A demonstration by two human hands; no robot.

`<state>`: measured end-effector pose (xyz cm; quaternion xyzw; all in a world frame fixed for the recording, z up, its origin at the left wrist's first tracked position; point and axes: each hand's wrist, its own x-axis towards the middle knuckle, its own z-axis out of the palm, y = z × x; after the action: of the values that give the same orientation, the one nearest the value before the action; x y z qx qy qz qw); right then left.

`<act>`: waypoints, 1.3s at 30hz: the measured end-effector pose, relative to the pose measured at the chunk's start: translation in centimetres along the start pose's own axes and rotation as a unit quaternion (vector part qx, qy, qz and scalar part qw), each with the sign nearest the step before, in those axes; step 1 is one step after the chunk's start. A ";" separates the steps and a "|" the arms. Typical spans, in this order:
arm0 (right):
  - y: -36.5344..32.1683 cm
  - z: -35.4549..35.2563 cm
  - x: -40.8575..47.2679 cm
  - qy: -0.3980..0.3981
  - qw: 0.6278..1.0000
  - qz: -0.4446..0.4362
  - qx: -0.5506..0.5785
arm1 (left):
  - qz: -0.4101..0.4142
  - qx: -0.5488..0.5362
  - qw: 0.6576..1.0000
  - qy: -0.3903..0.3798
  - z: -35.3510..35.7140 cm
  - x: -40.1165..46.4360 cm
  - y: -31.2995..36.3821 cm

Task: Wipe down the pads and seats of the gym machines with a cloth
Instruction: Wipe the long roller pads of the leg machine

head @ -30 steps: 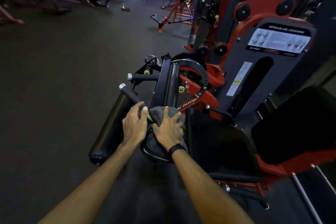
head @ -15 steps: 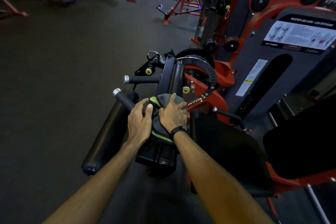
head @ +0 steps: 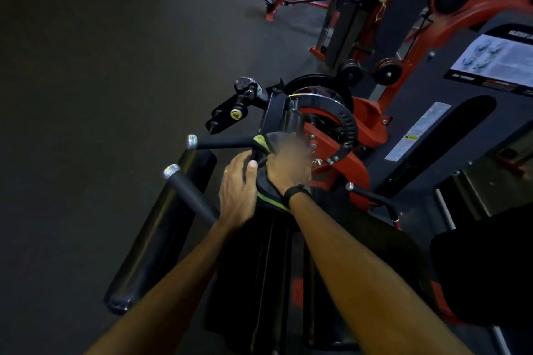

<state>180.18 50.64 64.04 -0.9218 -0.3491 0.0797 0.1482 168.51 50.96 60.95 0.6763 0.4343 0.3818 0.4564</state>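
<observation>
The grey cloth (head: pixel 269 181), edged in yellow-green, lies bunched on the pad (head: pixel 259 268). Right hand (head: pixel 288 170) grips it; left hand (head: pixel 238 190) holds its edge.

Head-worn view, forward and downward.
</observation>
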 end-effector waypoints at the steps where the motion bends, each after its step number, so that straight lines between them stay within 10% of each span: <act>1: -0.1 0.1 0.8 0.004 1.000 -0.001 -0.004 | -0.007 0.002 1.000 -0.004 0.3 0.3 -0.2; 22: -1.0 -0.6 15.6 -0.036 0.996 -0.030 0.074 | -0.084 0.286 0.954 0.029 1.4 1.4 -1.4; 32: 4.3 0.8 4.4 -0.020 0.966 -0.203 0.158 | -0.109 0.178 0.965 0.159 3.2 -0.4 0.0; 39: 2.9 0.2 12.9 -0.046 0.960 -0.136 0.240 | -0.119 0.190 0.951 0.212 3.8 -0.3 0.3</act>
<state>191.45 57.24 62.32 -0.7987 -0.4479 0.1823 0.3581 171.90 49.52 60.09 0.5976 0.6625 0.3699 0.2590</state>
